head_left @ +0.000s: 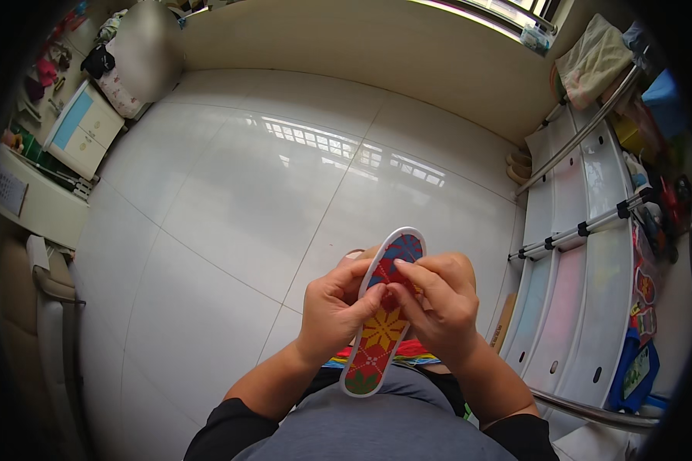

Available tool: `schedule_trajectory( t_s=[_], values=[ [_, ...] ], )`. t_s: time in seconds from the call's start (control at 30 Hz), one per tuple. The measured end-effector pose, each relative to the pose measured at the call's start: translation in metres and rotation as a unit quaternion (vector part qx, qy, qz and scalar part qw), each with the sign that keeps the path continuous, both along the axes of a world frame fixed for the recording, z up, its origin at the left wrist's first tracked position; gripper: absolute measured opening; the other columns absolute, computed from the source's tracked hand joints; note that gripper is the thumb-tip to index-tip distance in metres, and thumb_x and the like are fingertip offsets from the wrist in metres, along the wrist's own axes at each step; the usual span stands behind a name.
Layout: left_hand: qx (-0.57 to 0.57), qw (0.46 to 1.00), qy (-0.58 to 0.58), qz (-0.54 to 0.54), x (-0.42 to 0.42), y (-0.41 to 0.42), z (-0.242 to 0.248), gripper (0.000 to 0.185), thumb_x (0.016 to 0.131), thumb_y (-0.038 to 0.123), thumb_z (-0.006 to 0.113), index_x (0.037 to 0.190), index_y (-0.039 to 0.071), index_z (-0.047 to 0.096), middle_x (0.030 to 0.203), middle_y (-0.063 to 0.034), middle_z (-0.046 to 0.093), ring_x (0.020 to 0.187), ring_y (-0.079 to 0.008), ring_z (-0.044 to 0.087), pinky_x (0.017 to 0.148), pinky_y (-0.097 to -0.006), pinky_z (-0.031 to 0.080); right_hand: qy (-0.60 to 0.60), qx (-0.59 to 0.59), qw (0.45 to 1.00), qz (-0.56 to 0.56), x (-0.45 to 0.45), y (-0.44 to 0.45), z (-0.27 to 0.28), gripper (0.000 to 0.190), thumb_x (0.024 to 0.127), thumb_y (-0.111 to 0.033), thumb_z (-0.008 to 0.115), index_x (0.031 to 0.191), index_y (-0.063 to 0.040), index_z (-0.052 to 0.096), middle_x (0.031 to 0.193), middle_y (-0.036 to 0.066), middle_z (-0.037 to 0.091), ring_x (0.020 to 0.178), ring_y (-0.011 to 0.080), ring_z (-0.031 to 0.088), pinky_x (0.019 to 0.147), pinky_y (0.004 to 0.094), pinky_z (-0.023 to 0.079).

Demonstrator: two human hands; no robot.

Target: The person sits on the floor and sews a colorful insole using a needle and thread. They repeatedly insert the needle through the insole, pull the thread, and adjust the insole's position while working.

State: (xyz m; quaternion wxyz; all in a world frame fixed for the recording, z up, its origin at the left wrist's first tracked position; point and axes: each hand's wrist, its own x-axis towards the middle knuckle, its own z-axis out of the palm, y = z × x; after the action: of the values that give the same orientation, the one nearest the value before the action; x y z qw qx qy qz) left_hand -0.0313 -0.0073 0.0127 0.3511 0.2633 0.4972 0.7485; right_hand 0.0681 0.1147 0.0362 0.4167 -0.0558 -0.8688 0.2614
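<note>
An embroidered shoe insole (383, 329) with a white edge is held up before me, patterned in red, yellow, blue and green. My left hand (341, 299) grips its left edge, the thumb lying on the front face. Over the upper part, my right hand (441, 294) has thumb and forefinger brought close together on the stitched surface; whether a needle or thread is between them is too small to tell. Bundles of red, yellow and blue thread (412, 349) lie across my lap behind the insole.
Plastic storage drawers (559, 311) and metal rails (576, 129) stand at right, with slippers (519, 167) nearby. A white cabinet (86, 129) and a beige seat (17, 311) are at left. White floor tiles (225, 230) spread ahead up to a wall.
</note>
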Motion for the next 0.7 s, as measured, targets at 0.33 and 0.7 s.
schedule_trajectory(
  t_s=[0.33, 0.7],
  values=[
    [-0.046, 0.998, 0.029, 0.044, -0.011, -0.003, -0.013, 0.03, 0.087, -0.002, 0.057, 0.115, -0.01, 0.053, 0.096, -0.013, 0.067, 0.084, -0.0121, 0.064, 0.075, -0.0243, 0.052, 0.056, -0.305, 0.938, 0.158, 0.025, 0.009, 0.001, 0.011, 0.087, -0.009, 0.058, 0.089, -0.005, 0.048, 0.086, 0.007, 0.05, 0.08, 0.021, 0.054, 0.072, 0.0337, 0.045],
    [-0.102, 0.952, 0.121, 0.262, -0.076, -0.027, -0.06, 0.023, 0.087, -0.002, 0.056, 0.108, -0.008, 0.06, 0.084, -0.0052, 0.067, 0.075, -0.0056, 0.061, 0.065, -0.0205, 0.049, 0.245, -0.303, 0.92, -0.046, 0.144, 0.122, 0.017, 0.009, 0.099, -0.012, 0.043, 0.097, -0.004, 0.047, 0.076, 0.001, 0.036, 0.055, 0.0074, 0.024, 0.047, 0.0218, 0.023]
  ],
)
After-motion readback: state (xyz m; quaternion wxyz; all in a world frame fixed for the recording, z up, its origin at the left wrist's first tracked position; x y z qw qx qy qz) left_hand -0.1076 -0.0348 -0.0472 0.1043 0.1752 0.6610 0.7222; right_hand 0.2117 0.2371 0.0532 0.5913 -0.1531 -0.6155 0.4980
